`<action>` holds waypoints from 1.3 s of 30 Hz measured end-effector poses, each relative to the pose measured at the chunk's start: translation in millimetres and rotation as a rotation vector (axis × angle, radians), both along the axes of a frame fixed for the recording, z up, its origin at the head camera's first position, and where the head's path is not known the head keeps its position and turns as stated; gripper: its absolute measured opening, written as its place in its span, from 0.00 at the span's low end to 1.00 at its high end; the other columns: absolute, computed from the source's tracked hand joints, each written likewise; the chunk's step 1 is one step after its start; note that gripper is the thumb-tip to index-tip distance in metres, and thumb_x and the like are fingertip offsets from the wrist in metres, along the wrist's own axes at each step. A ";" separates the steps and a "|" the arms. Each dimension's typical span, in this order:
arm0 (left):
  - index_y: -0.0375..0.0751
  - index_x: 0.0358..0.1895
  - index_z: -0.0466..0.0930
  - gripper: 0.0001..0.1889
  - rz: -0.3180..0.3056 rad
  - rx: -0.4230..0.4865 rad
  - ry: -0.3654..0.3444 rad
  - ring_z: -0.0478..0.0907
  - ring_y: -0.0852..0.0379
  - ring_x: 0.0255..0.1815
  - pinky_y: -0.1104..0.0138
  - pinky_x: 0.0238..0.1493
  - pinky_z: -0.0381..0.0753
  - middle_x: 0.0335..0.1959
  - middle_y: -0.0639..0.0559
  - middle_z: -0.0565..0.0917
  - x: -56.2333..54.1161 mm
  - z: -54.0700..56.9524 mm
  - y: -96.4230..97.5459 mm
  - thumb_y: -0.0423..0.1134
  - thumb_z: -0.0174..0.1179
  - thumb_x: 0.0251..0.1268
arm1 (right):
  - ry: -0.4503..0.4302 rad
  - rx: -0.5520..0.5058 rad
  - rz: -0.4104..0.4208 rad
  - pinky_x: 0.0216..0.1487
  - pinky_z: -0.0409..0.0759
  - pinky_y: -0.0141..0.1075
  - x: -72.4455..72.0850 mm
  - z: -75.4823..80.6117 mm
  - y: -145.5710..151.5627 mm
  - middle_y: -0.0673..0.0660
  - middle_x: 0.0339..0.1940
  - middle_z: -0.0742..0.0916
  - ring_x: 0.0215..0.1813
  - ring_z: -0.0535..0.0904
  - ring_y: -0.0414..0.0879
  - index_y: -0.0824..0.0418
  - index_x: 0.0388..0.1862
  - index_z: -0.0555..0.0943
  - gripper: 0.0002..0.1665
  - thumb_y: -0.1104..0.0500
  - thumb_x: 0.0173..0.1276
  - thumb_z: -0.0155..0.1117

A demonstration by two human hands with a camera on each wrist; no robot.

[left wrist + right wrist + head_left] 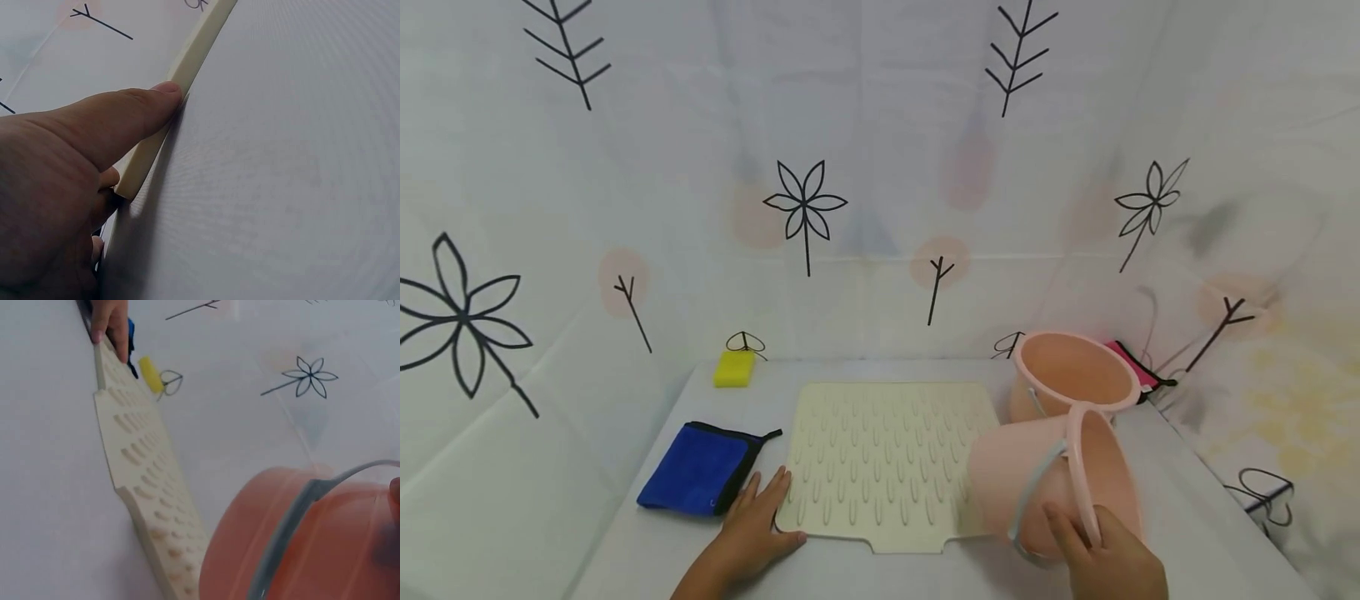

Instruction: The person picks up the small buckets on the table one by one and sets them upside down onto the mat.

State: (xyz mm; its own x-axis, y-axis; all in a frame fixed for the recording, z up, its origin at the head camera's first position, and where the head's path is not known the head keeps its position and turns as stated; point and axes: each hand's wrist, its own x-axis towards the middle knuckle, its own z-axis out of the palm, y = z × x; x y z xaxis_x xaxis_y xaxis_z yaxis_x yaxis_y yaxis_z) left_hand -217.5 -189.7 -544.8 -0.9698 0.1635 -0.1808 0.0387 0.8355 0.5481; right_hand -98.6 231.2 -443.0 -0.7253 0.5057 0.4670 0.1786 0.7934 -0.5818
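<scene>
A cream washboard (pixel 880 458) with rows of raised ridges lies on the white table. My left hand (pixel 756 529) holds its near left corner, thumb on the front edge and fingers along the left side; the thumb also shows against the edge in the left wrist view. With fingers on the rim, my right hand (pixel 1112 560) grips a pink bucket (pixel 1018 467). This bucket is tipped on its side, mouth to the right, its base overlapping the board's right side. Its grey handle (pixel 284 534) hangs loose. A second pink bucket (pixel 1026 404) stands upright behind it.
A folded blue cloth (pixel 688 471) with black trim lies left of the board. Farther back sits a yellow sponge (pixel 734 368). Behind the upright bucket is a pink cloth (pixel 1129 360) with black trim. A white patterned curtain (pixel 865 308) encloses the table's back and sides.
</scene>
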 end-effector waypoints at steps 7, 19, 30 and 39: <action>0.45 0.83 0.59 0.58 -0.002 0.008 0.012 0.40 0.27 0.85 0.26 0.76 0.41 0.85 0.44 0.58 0.7 4.8 0.5 0.61 0.79 0.50 | 0.197 -0.002 0.080 0.15 0.58 0.29 -11.5 -10.8 -14.2 0.43 0.11 0.64 0.15 0.55 0.32 0.52 0.12 0.64 0.34 0.49 0.59 0.82; 0.44 0.83 0.61 0.57 0.009 0.007 0.034 0.42 0.28 0.85 0.27 0.76 0.43 0.84 0.45 0.60 3.8 7.6 3.4 0.60 0.79 0.51 | 0.299 -0.205 0.226 0.11 0.60 0.26 -30.0 -27.5 -46.0 0.39 0.09 0.66 0.12 0.57 0.30 0.52 0.10 0.66 0.32 0.60 0.58 0.82; 0.43 0.83 0.60 0.57 0.008 -0.001 0.045 0.43 0.28 0.85 0.28 0.77 0.44 0.84 0.44 0.60 4.1 2.8 2.4 0.60 0.79 0.51 | 0.188 -0.523 0.301 0.23 0.74 0.29 -45.4 -45.3 -68.6 0.50 0.19 0.85 0.22 0.75 0.38 0.65 0.29 0.86 0.13 0.57 0.67 0.77; 0.43 0.84 0.58 0.58 0.024 0.004 -0.011 0.43 0.28 0.85 0.28 0.77 0.42 0.85 0.44 0.59 0.1 5.9 3.9 0.60 0.78 0.52 | 0.053 -0.848 0.431 0.47 0.85 0.26 -62.0 -46.5 -75.5 0.63 0.51 0.88 0.47 0.86 0.36 0.73 0.55 0.81 0.27 0.48 0.77 0.67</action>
